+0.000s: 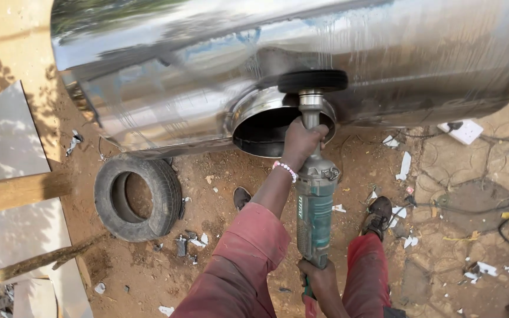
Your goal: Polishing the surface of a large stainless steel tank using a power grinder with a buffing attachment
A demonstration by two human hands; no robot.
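A large shiny steel tank [166,70] lies on its side before me, with a round collared opening [253,131] on its flank. I hold a green and grey power polisher [314,206] upright. Its black disc [313,80] presses against the tank wall just above the opening. My left hand [301,141], with a pink bead bracelet on the wrist, grips the tool's metal neck under the disc. My right hand [319,278] is closed round the rear handle at the bottom. Both sleeves are red.
An old tyre [139,197] lies on the dirt under the tank's left end. Wooden beams [19,189] and metal sheets stand at the left. A white socket block [462,131] and cables [478,207] lie at the right. Scraps litter the ground around my shoes [377,215].
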